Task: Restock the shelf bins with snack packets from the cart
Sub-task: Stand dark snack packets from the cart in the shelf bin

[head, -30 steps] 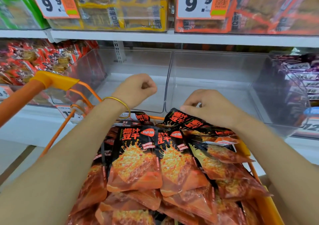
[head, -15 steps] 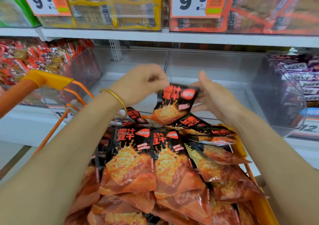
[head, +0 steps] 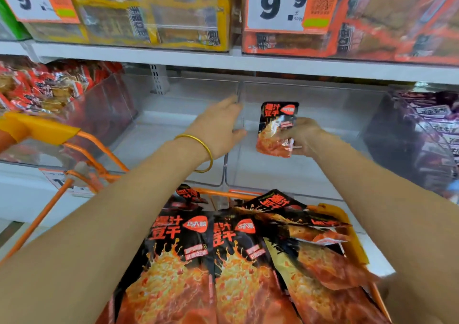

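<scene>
Two hands are stretched out over the cart (head: 37,128) toward the clear shelf bins. One snack packet (head: 274,125), black at the top and orange-red below, is pinched near its lower right corner by the right hand (head: 305,137), with fingers and thumb curled onto the wrapper. It is held upright, printed face toward the camera, in front of the right clear bin (head: 335,155), at about one o'clock from the middle of the view. Whether the packet touches the bin floor cannot be told.

The left hand (head: 216,127) is held open just beside the packet, at its nine o'clock, with fingers straight and nothing grasped. Its fingertips are placed at the divider where the left clear bin (head: 154,135) and the right one meet. A gold bangle (head: 206,150) is worn on the left wrist.

At six o'clock, more packets (head: 198,261) of the same print are piled in the orange cart, overlapping one another. A bin of red packets (head: 42,90) is seen at nine o'clock and a bin of purple packets (head: 427,135) at three o'clock. At twelve o'clock, above the upper shelf (head: 248,63), price tags (head: 275,3) marked 9.9 are hung before yellow and orange packs.
</scene>
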The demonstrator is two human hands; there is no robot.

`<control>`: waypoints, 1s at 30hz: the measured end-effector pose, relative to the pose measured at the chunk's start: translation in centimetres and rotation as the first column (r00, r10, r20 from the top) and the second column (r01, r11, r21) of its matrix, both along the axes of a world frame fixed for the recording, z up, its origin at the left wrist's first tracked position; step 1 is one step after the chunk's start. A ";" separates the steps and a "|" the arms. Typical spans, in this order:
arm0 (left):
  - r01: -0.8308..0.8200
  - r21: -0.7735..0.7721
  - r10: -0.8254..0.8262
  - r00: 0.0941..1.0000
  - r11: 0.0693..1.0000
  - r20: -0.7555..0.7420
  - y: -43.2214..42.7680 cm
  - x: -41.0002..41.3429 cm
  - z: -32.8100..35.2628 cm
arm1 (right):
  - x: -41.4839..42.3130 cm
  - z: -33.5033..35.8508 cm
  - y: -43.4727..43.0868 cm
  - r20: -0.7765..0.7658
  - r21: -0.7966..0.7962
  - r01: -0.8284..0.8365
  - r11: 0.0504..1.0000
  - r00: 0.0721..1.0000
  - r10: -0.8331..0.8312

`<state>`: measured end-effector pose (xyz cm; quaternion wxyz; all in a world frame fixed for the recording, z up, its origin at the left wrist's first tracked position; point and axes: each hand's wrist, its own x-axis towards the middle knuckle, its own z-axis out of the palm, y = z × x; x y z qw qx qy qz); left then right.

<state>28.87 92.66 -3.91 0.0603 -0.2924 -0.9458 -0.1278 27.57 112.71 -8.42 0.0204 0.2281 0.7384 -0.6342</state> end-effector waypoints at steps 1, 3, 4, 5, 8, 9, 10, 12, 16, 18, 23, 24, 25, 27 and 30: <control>0.010 -0.031 -0.010 1.000 0.999 0.000 0.1 -0.5 -0.3 | -1.4 -0.6 -0.1 0.001 0.075 0.006 0.997 1.000 -0.006; 0.033 -0.054 -0.034 0.999 0.998 0.000 0.1 -1.1 -0.9 | -4.0 -1.8 -0.5 -0.016 0.223 0.020 0.974 1.000 -0.017; 0.045 -0.038 -0.045 0.999 0.998 -0.005 0.1 -1.1 -1.2 | -5.0 -2.4 -0.8 -0.028 0.304 0.019 0.952 1.000 -0.011; 0.051 -0.010 -0.051 0.999 0.999 -0.010 0.0 -1.1 -1.5 | -5.7 -2.9 -0.9 -0.036 0.401 0.011 0.916 0.999 0.004; 0.067 0.074 -0.067 0.998 0.995 -0.002 -0.2 -1.0 -1.9 | -6.9 -3.8 -0.9 0.022 0.597 -0.060 0.800 0.998 0.059; 0.080 0.094 -0.080 0.997 0.992 0.001 -0.3 -1.0 -2.0 | -7.1 -3.8 -0.7 0.056 0.628 -0.084 0.773 0.996 0.064; 0.090 0.110 -0.091 0.996 0.990 -0.003 -0.3 -1.0 -2.1 | -7.4 -3.8 -0.6 0.086 0.660 -0.100 0.745 0.995 0.057; 0.084 0.112 -0.083 0.996 0.990 -0.010 -0.3 -0.9 -2.0 | -7.9 -3.8 -0.6 0.107 0.720 -0.108 0.686 0.993 0.044; 0.047 0.120 -0.051 0.998 0.992 0.026 -0.5 -0.9 -2.0 | -8.8 -3.8 -1.3 0.154 0.817 -0.144 0.559 0.988 0.030; 0.052 0.117 -0.056 0.998 0.992 0.031 -0.5 -0.9 -2.0 | -8.9 -3.8 -1.5 0.202 0.858 -0.181 0.480 0.979 0.008; 0.050 0.098 -0.053 0.998 0.994 0.026 -0.5 -1.0 -1.9 | -8.3 -3.0 -2.0 0.424 0.875 -0.432 0.219 0.902 0.085; 0.049 0.098 -0.052 0.998 0.994 0.028 -0.5 -1.0 -1.9 | -8.2 -2.7 -2.0 0.450 0.868 -0.461 0.183 0.887 0.103; 0.049 0.101 -0.053 0.998 0.994 0.032 -0.5 -1.1 -2.0 | -8.1 -2.5 -1.9 0.482 0.858 -0.496 0.137 0.868 0.122; 0.051 0.107 -0.056 0.998 0.993 0.043 -0.4 -1.1 -2.0 | -8.0 -2.2 -1.9 0.512 0.843 -0.527 0.109 0.848 0.135; 0.056 0.115 -0.061 0.997 0.992 0.040 -0.4 -1.0 -2.1 | -7.8 -1.9 -2.1 0.533 0.832 -0.546 0.096 0.836 0.133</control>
